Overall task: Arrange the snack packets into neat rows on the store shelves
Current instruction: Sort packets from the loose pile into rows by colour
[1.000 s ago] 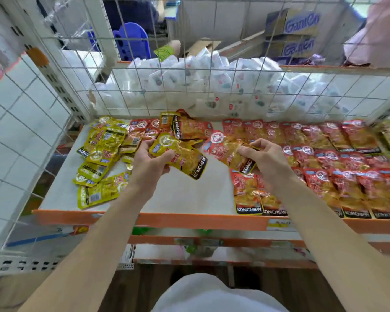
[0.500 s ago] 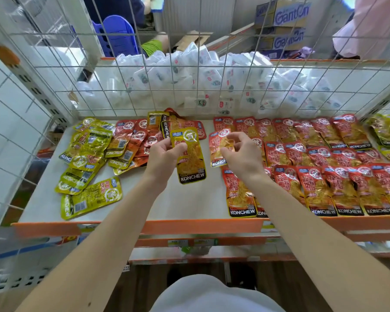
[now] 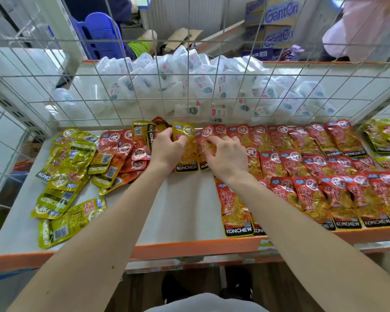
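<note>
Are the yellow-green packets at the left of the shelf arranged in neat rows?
No, the yellow-green packets lie in a loose heap on the shelf, overlapping at different angles.

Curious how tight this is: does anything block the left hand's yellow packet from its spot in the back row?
Nothing visible does. The left hand holds the yellow packet flat on the shelf, right beside the red packet under the right hand. The loose heap lies further left.
</note>
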### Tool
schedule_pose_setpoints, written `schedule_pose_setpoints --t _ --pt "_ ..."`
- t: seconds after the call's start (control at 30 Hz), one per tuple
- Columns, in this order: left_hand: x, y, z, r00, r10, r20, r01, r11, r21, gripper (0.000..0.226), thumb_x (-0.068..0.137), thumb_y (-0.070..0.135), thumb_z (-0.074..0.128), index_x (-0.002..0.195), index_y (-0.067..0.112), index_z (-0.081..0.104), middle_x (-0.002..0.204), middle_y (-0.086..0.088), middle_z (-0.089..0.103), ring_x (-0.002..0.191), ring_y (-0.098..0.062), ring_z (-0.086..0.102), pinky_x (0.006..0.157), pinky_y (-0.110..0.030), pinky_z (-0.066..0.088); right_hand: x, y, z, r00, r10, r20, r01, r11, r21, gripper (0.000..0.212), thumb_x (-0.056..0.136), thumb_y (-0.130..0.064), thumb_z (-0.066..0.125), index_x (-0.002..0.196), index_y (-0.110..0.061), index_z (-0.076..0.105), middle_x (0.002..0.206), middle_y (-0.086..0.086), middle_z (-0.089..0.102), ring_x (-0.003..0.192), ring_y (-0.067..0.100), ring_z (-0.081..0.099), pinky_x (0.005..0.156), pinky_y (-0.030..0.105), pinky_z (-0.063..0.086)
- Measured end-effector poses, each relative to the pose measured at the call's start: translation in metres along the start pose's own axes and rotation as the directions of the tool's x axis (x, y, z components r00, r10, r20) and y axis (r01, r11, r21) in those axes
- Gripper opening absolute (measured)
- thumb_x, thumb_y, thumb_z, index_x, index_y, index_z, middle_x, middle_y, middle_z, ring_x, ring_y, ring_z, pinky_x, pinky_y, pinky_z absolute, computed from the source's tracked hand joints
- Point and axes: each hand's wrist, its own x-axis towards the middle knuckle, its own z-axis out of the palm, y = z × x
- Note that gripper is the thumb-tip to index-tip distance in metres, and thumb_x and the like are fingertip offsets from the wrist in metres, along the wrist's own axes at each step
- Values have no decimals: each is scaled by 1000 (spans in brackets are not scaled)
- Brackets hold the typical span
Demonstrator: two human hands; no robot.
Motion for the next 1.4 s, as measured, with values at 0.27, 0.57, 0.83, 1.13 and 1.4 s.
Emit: schedule_pose_setpoints --t 0.27,0.57,0.83,1.13,1.4 --pt "-1 -13 -13 997 66 -41 -60 989 133 24 91 17 61 69 15 51 66 3 56 61 -12 48 51 -16 34 7 -1 6 996 -47 79 61 980 -192 47 97 -59 47 136 -35 57 129 7 56 125 28 41 101 44 36" --pt "-3 -23 -35 1000 -4 13 4 999 -34 15 85 28 62 95 19 71 89 -2 74 84 -16 71 77 -44 61 7 -12 19 997 -68 36 75 969 -237 45 97 -54 48 122 -20 65 130 7 46 124 28 35 99 44 34" --pt "-13 -13 -37 998 7 68 9 972 -235 16 94 10 64 93 25 71 96 -4 75 90 -20 73 72 -35 63 -8 -9 19 979 -172 109 190 963 -192 42 99 -48 48 134 -26 54 146 -7 47 137 23 30 98 46 28" --pt "-27 -17 -40 989 -84 123 120 939 -323 11 95 12 64 102 17 71 99 -5 76 93 -19 74 79 -39 61 -9 -12 12 979 -141 150 160 979 -124 43 101 -40 45 142 -27 47 152 -7 41 141 23 24 103 48 24" --pt "-49 -19 -40 963 -134 235 226 877 -424 16 92 1 64 103 12 68 96 -5 75 86 -19 73 74 -34 62 -44 0 -1 995 -98 -27 99 995 1 46 100 -34 50 145 -24 49 154 -4 42 140 18 29 103 41 23"
